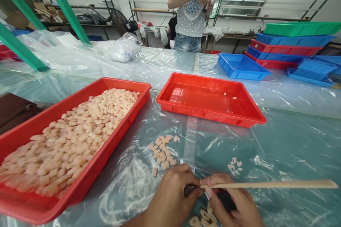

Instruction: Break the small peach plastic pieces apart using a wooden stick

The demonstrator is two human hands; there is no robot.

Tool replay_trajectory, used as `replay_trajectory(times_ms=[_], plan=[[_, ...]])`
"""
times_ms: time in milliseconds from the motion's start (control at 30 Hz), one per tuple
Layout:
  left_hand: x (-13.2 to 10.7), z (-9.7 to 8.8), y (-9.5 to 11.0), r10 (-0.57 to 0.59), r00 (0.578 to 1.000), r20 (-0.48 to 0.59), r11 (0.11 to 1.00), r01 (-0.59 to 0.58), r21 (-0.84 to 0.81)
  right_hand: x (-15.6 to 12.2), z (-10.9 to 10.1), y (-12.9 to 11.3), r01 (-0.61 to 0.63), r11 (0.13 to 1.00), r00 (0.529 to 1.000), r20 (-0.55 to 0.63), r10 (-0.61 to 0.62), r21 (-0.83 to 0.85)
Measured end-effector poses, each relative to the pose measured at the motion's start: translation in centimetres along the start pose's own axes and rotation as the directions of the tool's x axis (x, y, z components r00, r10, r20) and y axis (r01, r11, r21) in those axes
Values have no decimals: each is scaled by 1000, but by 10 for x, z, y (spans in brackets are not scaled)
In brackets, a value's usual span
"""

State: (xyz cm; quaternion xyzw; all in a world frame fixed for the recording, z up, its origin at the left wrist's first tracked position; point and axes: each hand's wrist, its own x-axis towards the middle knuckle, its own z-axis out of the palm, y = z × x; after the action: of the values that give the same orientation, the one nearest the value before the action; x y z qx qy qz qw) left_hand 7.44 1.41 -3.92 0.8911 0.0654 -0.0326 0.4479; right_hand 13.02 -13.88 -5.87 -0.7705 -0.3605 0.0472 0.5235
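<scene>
My left hand [173,195] and my right hand [234,202] meet at the near edge of the plastic-covered table. My right hand holds a long thin wooden stick [269,184] that runs out to the right. Its tip touches a small dark piece pinched in my left fingers; that piece is mostly hidden. Several pale pink pieces [163,150] lie loose just beyond my hands. A few ring-like pieces [202,218] lie below them. A small cluster of white bits [234,165] sits to the right.
A red tray [87,181] at the left is full of pale pink pieces. A nearly empty red tray [255,117] stands ahead. Blue, red and green trays [290,46] are stacked at the far right. A person [191,10] stands across the table.
</scene>
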Motion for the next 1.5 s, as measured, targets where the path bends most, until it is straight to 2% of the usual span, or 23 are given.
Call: replay_trajectory(times_ms=[67,133,233,333,400,500,567,667,900,1100,1300,1500], plan=[[-1,-1,0,8,1000,-12,1000,-9,-13,-1,1,-3,-75,988,984,-150,95,137],[-2,-2,0,13,1000,-19,998,-14,-54,0,2,-6,-162,936,933,-262,248,312],[-5,-4,2,-3,999,-33,990,-2,-140,4,-1,-7,-265,822,860,-262,438,504],[-4,-6,4,-78,996,-34,941,62,-331,10,-6,-6,-304,766,832,-234,503,566],[-1,-8,6,-138,990,30,820,131,-557,12,-8,-4,-307,757,829,-228,510,577],[3,-15,6,-178,965,190,534,257,-805,13,-7,-1,-304,734,835,-201,513,607],[4,-19,6,-199,937,286,387,344,-856,11,-4,2,-310,709,840,-168,517,633],[3,-23,6,-226,909,349,286,405,-869,8,0,5,-324,682,840,-132,526,656],[0,-23,7,-260,900,350,251,413,-875,1,6,4,-339,660,850,-82,520,671],[1,-22,13,-271,894,358,243,423,-873,6,-2,7,-281,669,828,-178,531,688],[4,-15,18,-272,895,354,272,424,-864,12,-14,12,-223,686,833,-230,504,693],[3,-10,22,-232,928,291,347,358,-867,13,-9,0,-197,706,839,-255,481,681]])
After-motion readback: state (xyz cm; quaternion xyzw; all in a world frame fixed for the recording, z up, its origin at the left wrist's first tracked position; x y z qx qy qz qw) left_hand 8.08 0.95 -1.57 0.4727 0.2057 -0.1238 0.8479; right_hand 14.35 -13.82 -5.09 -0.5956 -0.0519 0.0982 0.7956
